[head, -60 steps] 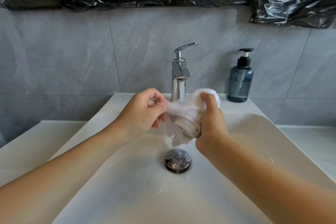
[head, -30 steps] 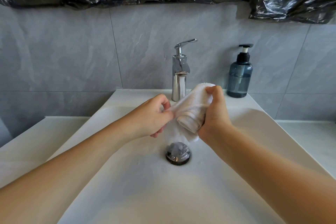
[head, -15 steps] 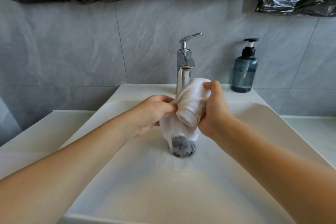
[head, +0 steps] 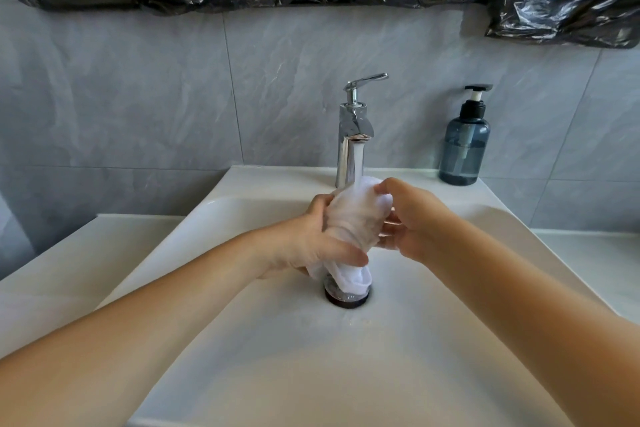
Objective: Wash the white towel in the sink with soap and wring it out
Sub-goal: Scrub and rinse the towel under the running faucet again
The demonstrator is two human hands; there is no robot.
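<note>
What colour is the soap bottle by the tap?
Smoky blue-grey see-through soap bottle with a black pump, seen in the head view.

A white sink [head: 519, 253] is set into a pale worktop [head: 52, 270]; tap [head: 353, 135] and soap bottle [head: 463, 146] are stood on its back ledge.
</note>
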